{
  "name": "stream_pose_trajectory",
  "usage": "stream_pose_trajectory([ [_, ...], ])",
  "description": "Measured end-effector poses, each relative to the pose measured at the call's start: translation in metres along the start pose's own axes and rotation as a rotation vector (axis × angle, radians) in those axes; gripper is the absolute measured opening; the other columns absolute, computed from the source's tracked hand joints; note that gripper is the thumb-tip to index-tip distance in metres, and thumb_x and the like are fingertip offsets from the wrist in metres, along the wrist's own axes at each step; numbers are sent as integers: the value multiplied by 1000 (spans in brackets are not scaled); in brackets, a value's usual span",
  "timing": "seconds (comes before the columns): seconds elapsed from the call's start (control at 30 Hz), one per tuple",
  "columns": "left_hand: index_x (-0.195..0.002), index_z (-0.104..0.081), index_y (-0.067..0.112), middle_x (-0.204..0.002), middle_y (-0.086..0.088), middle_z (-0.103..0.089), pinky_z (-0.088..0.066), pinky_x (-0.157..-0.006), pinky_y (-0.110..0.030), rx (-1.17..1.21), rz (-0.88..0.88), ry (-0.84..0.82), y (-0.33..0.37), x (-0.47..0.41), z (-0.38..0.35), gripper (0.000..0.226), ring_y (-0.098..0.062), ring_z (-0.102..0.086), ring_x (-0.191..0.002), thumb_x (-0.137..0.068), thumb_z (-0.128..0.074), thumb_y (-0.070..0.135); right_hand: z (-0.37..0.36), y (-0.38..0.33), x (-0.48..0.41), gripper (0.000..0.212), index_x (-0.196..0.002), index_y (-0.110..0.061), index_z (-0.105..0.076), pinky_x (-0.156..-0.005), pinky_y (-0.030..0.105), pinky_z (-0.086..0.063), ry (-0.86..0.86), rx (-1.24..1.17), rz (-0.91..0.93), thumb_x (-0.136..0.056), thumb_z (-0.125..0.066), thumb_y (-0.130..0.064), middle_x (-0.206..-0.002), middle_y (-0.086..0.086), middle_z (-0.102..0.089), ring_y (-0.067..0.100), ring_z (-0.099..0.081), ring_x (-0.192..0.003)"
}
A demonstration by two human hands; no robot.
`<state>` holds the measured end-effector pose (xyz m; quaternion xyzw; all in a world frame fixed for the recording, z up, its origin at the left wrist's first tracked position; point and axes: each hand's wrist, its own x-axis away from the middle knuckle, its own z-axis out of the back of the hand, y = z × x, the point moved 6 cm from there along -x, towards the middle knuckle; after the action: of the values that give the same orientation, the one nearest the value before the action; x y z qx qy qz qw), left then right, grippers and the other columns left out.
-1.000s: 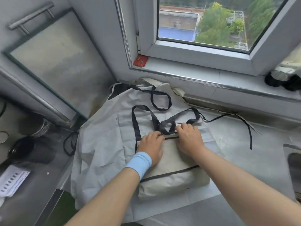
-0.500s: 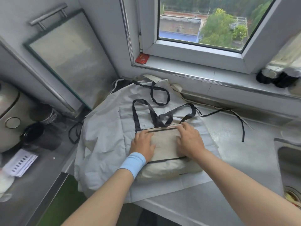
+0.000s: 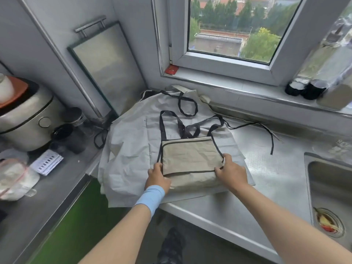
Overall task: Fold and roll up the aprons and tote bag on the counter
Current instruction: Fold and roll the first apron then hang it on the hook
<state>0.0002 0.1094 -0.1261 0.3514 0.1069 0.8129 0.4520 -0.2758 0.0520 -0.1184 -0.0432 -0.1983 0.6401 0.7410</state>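
A beige tote bag with black trim lies folded into a rectangle on top of a pale grey apron spread over the counter corner. Its black handles trail away toward the window. My left hand grips the bag's near left corner, thumb on top of the flap. My right hand holds the near right corner the same way. Black apron ties loop on the cloth behind the bag, and one long tie runs out to the right.
A steel sink with food scraps in its drain lies at the right. A rice cooker, dark jars and plastic bags crowd the left counter. A framed panel leans in the corner. Bottles stand on the windowsill.
Both hands slid from the bag's far edge back to its near corners. The folded flap now lies flat, and the view has pulled back and up.
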Motion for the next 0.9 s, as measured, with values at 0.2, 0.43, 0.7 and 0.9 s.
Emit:
stream_pose_trajectory([
  [0.2, -139, -35, 31, -149, 0, -26, -26, -109, -37, -521, -411, 238, 44, 20, -15, 60, -24, -29, -135, -82, -50, 21, -18, -37, 16, 52, -124, -14, -57, -90, 48, -43, 177, 485, 455, -72, -56, -12, -119, 16, -58, 37, -55, -109],
  [0.43, -153, 6, 33, -160, 7, 18, 4, -117, -54, -824, -547, -178, 23, 13, -77, 71, -24, 16, -148, -94, -20, 63, -73, -29, 33, 88, -157, -30, -1, -122, 41, -1, -225, 414, 618, -81, 4, -75, -164, 5, 9, 23, 6, -152],
  [0.7, -154, 4, 22, -161, 1, 16, -5, -120, -45, -879, -637, -248, 10, 3, -56, 100, -24, 14, -148, -81, -47, 68, -53, -33, 29, 81, -155, -27, -19, -119, 36, -21, -241, 439, 703, -83, -48, -50, -163, 9, -12, 25, -14, -150],
  [0.9, -134, -46, 27, -145, 6, -35, -43, -102, -35, -790, -635, -323, 44, -11, -24, 78, -22, -46, -125, -67, -69, 59, -37, -56, 13, 87, -141, -35, -23, -72, 36, -48, -317, 644, 736, -67, -69, -36, -128, 0, -41, 24, -54, -112],
])
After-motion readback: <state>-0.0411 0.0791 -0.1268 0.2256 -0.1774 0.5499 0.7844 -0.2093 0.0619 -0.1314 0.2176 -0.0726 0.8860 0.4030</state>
